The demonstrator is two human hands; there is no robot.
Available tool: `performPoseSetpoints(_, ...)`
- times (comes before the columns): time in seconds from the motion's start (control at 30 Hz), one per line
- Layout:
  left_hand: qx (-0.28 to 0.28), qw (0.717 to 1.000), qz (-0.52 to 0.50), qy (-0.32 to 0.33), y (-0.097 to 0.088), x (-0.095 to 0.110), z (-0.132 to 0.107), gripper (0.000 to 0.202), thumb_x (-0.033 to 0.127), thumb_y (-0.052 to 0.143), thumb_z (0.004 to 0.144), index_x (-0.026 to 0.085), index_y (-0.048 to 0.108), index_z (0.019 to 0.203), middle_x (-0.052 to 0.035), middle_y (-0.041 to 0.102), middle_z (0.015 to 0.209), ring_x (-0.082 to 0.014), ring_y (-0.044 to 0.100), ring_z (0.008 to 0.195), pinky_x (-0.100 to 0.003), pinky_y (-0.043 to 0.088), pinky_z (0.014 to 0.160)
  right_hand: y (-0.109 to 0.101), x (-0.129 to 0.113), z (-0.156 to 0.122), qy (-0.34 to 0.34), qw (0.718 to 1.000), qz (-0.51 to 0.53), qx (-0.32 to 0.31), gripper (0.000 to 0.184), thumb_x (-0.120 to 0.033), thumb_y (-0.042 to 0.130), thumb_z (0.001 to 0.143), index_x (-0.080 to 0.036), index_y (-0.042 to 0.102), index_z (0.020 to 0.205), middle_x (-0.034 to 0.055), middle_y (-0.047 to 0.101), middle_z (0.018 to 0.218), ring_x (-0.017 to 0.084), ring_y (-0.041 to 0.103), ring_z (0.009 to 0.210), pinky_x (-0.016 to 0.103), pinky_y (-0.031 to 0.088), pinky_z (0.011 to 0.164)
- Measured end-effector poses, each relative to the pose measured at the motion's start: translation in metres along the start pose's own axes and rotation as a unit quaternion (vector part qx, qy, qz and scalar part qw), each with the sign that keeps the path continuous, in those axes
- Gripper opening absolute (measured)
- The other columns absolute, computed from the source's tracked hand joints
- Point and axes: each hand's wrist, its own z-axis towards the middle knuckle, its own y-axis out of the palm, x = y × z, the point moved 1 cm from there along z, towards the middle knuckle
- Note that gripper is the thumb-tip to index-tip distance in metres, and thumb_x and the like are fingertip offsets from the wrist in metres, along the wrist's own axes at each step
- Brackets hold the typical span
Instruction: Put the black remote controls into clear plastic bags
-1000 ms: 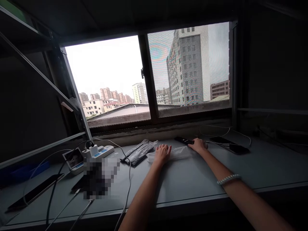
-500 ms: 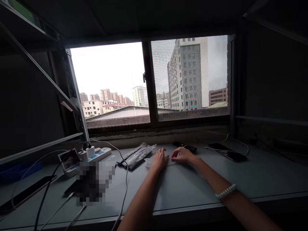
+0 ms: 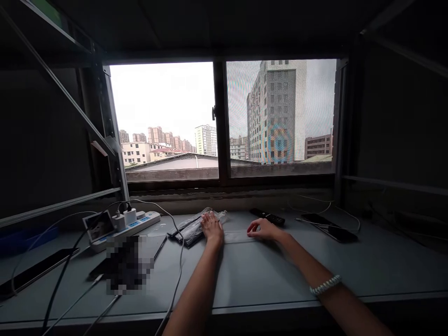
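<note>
My left hand (image 3: 212,228) lies with its fingers stretched out at the right edge of the dark items in clear plastic wrapping (image 3: 194,230). Between my two hands a clear plastic bag (image 3: 235,236) lies flat on the grey tabletop. My right hand (image 3: 265,230) is closed in a pinch, thumb against fingers, at the right end of this bag. A pale coiled band (image 3: 325,285) circles my right wrist. Just behind the right hand rests a black remote control (image 3: 268,216).
To the right lies a black phone (image 3: 331,227) with a white cable across it. A white power strip (image 3: 143,224) with plugs stands at left. Another dark phone (image 3: 38,270) lies farther left. A loose white cable (image 3: 181,261) runs over the table. Metal shelf posts (image 3: 117,140) frame the window.
My left hand has moved left, away from the right hand, onto the wrapped dark items. More of the clear bag shows between the hands. The right hand stays nearly in place.
</note>
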Motion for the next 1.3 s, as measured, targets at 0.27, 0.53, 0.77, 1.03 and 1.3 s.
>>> performPoseSetpoints(0.27,-0.037,0.998,0.029,-0.030,-0.004,0.005,-0.002,0.040,0.023,0.046,0.081,0.009,0.045,0.119,-0.0210,0.046,0.121,-0.0298,0.044,0.110,-0.037,0.031,0.089,-0.003,-0.004,-0.003,0.011,1.000,0.016,-0.018,0.031,-0.041,0.067,0.066,-0.020,0.071,0.089,0.0052,0.065,0.088,0.011,0.055,0.064,0.020,0.039,0.055)
performPoseSetpoints(0.53,-0.039,0.999,0.023,-0.016,-0.007,0.006,0.000,0.037,0.025,0.050,0.081,0.010,0.048,0.115,-0.0199,0.045,0.122,-0.0308,0.040,0.114,-0.036,0.030,0.091,-0.005,-0.006,-0.004,0.002,0.999,0.042,-0.029,0.028,-0.033,0.065,0.068,-0.018,0.072,0.090,0.0057,0.065,0.084,0.012,0.054,0.063,0.021,0.040,0.057)
performPoseSetpoints(0.77,-0.043,0.999,0.020,0.004,-0.005,0.007,0.000,0.029,0.021,0.043,0.082,0.012,0.055,0.107,-0.0194,0.047,0.118,-0.0336,0.041,0.111,-0.041,0.031,0.089,-0.004,-0.005,-0.004,0.014,0.998,0.059,-0.030,0.026,-0.031,0.066,0.068,-0.019,0.072,0.089,0.0054,0.065,0.086,0.009,0.052,0.057,0.021,0.039,0.053)
performPoseSetpoints(1.03,-0.036,0.999,0.029,0.011,-0.008,0.007,-0.001,0.033,0.020,0.044,0.081,0.009,0.050,0.111,-0.0197,0.050,0.115,-0.0296,0.042,0.111,-0.036,0.030,0.092,-0.003,-0.001,-0.001,0.006,0.998,0.056,-0.028,0.026,-0.031,0.065,0.068,-0.018,0.072,0.089,0.0059,0.066,0.084,0.013,0.056,0.065,0.021,0.040,0.056)
performPoseSetpoints(1.3,-0.062,0.998,0.019,0.006,-0.015,0.011,-0.002,0.039,0.033,0.055,0.072,0.012,0.052,0.105,-0.0173,0.049,0.117,-0.0288,0.048,0.104,-0.034,0.036,0.085,-0.003,0.002,0.001,-0.013,0.998,0.045,-0.036,0.026,-0.030,0.062,0.070,-0.019,0.072,0.091,0.0053,0.065,0.084,0.012,0.054,0.062,0.021,0.039,0.056)
